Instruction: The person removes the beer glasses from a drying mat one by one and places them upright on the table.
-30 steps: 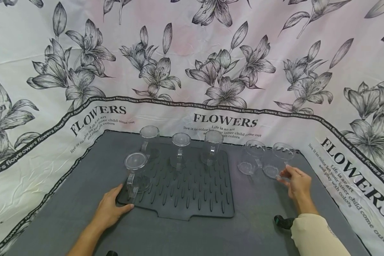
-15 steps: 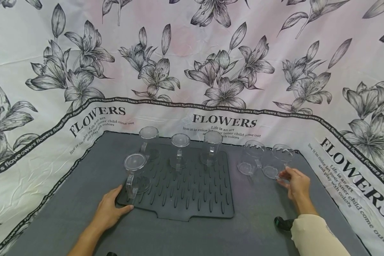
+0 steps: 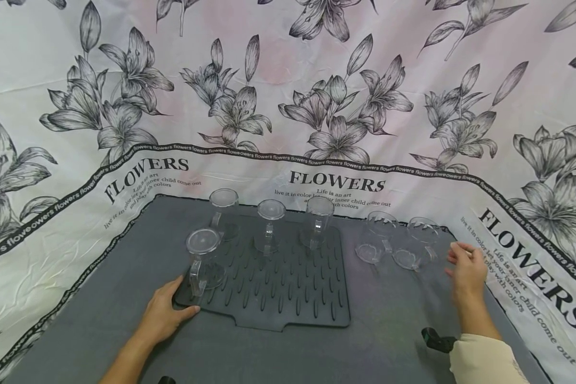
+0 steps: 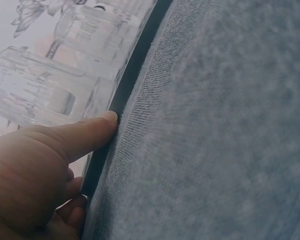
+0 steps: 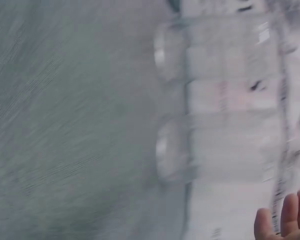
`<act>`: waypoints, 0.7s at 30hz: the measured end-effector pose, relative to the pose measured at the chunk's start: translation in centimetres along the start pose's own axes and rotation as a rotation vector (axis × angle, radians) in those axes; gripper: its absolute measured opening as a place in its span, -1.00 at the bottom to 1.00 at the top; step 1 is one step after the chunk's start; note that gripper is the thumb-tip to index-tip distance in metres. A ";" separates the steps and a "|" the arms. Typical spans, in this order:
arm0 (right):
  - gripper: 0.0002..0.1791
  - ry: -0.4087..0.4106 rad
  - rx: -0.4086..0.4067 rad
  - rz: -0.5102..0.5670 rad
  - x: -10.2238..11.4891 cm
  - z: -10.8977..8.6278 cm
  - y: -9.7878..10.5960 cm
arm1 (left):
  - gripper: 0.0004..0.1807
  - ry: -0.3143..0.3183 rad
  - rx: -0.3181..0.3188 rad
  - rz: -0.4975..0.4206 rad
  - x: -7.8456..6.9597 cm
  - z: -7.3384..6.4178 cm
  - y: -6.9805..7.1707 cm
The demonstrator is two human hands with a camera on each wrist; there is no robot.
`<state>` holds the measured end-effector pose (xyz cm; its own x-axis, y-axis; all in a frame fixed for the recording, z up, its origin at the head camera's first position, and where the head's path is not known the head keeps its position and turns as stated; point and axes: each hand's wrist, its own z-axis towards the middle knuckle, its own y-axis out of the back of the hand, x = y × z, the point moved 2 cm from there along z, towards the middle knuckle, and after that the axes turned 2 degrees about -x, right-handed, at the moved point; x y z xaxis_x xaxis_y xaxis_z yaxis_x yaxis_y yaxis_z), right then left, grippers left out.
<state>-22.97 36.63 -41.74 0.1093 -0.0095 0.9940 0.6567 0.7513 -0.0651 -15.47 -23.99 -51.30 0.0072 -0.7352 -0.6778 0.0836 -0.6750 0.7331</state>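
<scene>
My left hand [image 3: 165, 312] holds the near left corner of a black ridged drying mat [image 3: 288, 288], thumb on its front edge and fingers along its left side. Several clear mugs with handles stand on the mat, among them a front-left mug [image 3: 204, 258] close to that hand and a back-middle mug [image 3: 270, 226]. To the right of the mat, two more clear mugs stand side by side on the grey cloth: an inner one [image 3: 380, 237] and an outer one [image 3: 420, 242]. My right hand [image 3: 468, 272] is just right of the outer mug, holding nothing, its fingers loosely bent.
A grey cloth [image 3: 365, 346] covers the table. White fabric with flower prints [image 3: 341, 106] rises behind and at both sides. A small black device [image 3: 437, 341] sits by the right wrist, and another dark one [image 3: 167, 380] shows at the bottom edge.
My right hand has let go of the outer right mug and moved right, away from it. My left hand, the mat and the mugs on it stay in place.
</scene>
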 end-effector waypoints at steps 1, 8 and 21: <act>-0.92 0.020 0.003 0.003 0.5 -0.3 0.0 | 0.01 0.002 0.003 0.000 0.0 0.0 0.0; -0.78 0.098 0.054 0.102 3.7 -3.2 -0.6 | 0.03 -0.003 0.008 0.001 0.0 0.1 0.0; -0.75 0.177 0.310 0.379 8.0 -9.0 -1.7 | 0.03 -0.018 -0.006 -0.002 0.2 0.1 -0.1</act>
<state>-16.50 29.34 -34.45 0.4385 0.2104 0.8737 0.2976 0.8833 -0.3621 -15.55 -24.10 -51.52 -0.0114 -0.7348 -0.6782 0.0895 -0.6762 0.7312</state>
